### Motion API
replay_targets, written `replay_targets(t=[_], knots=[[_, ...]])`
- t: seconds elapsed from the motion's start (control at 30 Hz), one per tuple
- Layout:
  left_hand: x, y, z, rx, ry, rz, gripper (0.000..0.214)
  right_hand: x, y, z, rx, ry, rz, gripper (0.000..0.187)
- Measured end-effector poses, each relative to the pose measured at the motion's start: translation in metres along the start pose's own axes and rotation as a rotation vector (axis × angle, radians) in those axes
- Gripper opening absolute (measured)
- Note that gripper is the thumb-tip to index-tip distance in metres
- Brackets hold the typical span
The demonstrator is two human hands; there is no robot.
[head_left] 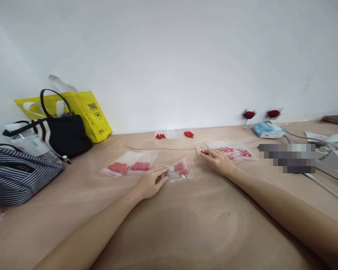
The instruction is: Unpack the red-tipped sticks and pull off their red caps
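My left hand (152, 183) rests on the table with thumb and fingers at the left end of a small clear zip bag (187, 173), which they grip. A few red pieces (179, 166) shaped like small caps or sleeves lie inside this bag. Farther right, my right hand (218, 162) is closed, its fingertips at a red piece (204, 153) beside a pile of clear bags (242, 146) with more red pieces. The fingers partly hide what they grip. Left of my left hand lie two overlapping zip bags (143, 156) with rows of red pieces.
Two small groups of red pieces (160, 136) lie on clear bags by the wall. At left stand a yellow bag (94, 123), a black handbag (70, 135) and a striped bag (30, 183). A tissue pack (268, 130), dark red roses (273, 113) and cables (326, 190) are at right.
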State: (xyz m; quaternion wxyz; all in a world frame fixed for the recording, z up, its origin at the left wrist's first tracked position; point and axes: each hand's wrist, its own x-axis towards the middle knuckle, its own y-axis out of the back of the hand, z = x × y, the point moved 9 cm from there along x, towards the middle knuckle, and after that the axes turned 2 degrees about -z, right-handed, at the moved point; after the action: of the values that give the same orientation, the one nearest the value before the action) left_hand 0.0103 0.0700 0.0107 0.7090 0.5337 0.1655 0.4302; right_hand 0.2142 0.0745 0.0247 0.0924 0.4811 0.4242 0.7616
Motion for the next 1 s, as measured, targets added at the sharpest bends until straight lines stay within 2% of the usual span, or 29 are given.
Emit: replay_targets(t=[0.1,0.2,0.37,0.63,0.73,0.87,1.0], knots=[[0.0,-0.001,0.0,-0.007,-0.003,0.002,0.037,0.004,-0.017,-0.005,-0.047,0.035,-0.138,0.029],[-0.001,-0.001,0.001,-0.007,-0.012,0.004,0.037,0.003,-0.023,-0.002,-0.022,-0.022,-0.205,0.026],[-0.001,-0.002,0.002,-0.019,-0.014,0.004,0.037,-0.004,-0.019,0.013,0.133,-0.187,-0.135,0.026],[0.0,-0.002,0.003,-0.016,-0.009,-0.015,0.038,-0.005,-0.009,0.025,0.326,-0.344,0.025,0.021],[0.0,-0.001,0.003,-0.015,-0.006,-0.025,0.038,-0.007,-0.01,0.025,0.334,-0.394,-0.009,0.019],[-0.001,0.0,0.004,-0.024,-0.014,-0.031,0.039,-0.008,-0.011,0.02,0.277,-0.393,-0.082,0.019],[-0.001,-0.001,0.003,-0.019,-0.006,-0.045,0.04,0.001,-0.005,0.002,0.351,-0.311,-0.093,0.017]])
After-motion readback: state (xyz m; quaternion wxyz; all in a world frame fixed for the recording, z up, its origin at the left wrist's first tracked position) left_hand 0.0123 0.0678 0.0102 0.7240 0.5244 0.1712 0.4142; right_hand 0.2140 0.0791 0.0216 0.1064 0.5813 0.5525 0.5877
